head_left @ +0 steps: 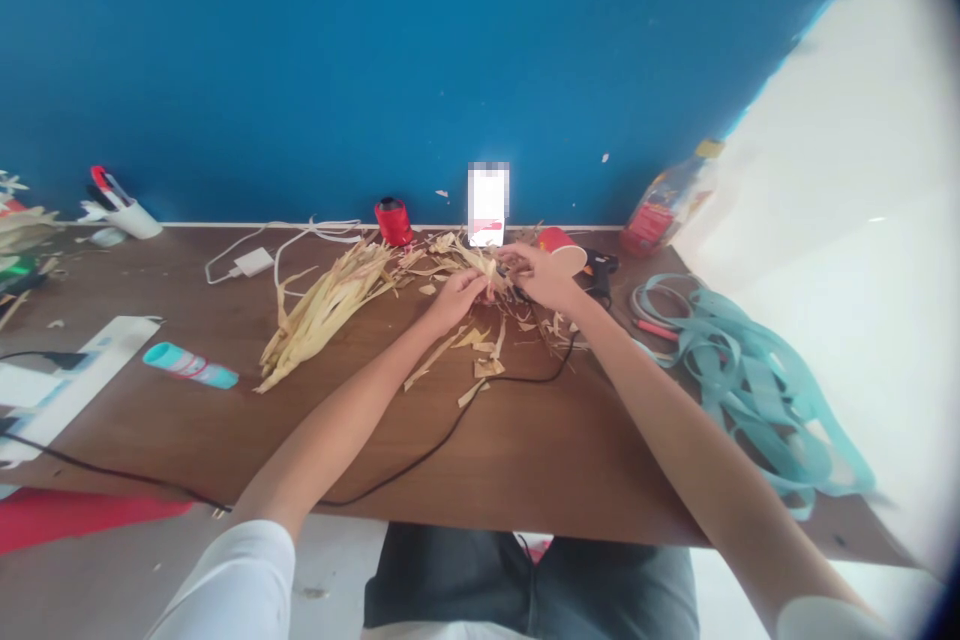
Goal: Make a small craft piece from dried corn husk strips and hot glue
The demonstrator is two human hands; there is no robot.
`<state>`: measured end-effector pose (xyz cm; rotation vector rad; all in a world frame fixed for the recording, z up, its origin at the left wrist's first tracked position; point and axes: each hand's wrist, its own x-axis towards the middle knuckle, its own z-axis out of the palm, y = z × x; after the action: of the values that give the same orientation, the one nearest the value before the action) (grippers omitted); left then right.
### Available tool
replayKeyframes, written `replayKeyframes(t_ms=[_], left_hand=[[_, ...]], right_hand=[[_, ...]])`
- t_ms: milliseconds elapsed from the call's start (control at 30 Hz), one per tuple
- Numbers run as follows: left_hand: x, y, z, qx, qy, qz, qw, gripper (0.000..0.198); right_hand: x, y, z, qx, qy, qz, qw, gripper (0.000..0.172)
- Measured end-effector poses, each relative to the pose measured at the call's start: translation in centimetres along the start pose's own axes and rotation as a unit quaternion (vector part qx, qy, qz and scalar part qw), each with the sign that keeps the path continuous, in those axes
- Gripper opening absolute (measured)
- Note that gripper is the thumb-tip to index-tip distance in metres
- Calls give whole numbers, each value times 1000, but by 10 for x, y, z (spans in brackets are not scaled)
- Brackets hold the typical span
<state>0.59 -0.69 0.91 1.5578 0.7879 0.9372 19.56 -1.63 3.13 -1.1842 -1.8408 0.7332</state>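
Note:
Near the back of the table, my left hand (463, 294) is closed in a pinch on a pale piece of dry corn husk (491, 270). My right hand (541, 277) meets it from the other side, its fingers curled at the same piece. Something small and dark shows by the right fingertips, too small to name. Loose husk scraps (487, 368) lie below and around both hands. A bundle of long dry corn husks (324, 318) rests to the left of my left hand. Just beyond my right wrist are a red paper cup (568, 258) on its side and a black glue gun (600, 272).
A lit phone (487, 205) leans on the blue wall, beside a red roll (394, 222). Teal ribbon (750, 370) and a tilted bottle (664, 205) are at right. Left are a charger (253, 263), a blue tube (191, 366) and a power strip (94, 375). A black cable (450, 435) crosses the table.

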Motion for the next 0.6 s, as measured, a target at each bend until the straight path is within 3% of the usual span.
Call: replayKeyframes(t_ms=[100,233,300,333,400,500,600], left_hand=[[-1,1,0,5,-19,9,1000,24],[-2,3,0,14,-24,-1,1000,23],[-2,3,0,18,-26,-7,999,23],[-2,2,0,19,-29,-9,999,23],[-1,0,-1,20,-29,-11,999,23],[1,-3,-2,18,-7,-9,1000,23],[2,-5,-1,13,9,-13,1000,23]], right_hand=[[-2,-3,2,-24,-33,-16,999,43],[-3,-11,3,-87,-34,-22,995,16],[-4,-15,1,-105,-10,-9,994,23],[-4,-16,-1,-110,31,-1,993,27],[-5,-20,-7,-122,171,11,978,29],[-7,-25,-17,-135,367,26,920,36],[-7,-28,-21,-114,408,31,905,46]])
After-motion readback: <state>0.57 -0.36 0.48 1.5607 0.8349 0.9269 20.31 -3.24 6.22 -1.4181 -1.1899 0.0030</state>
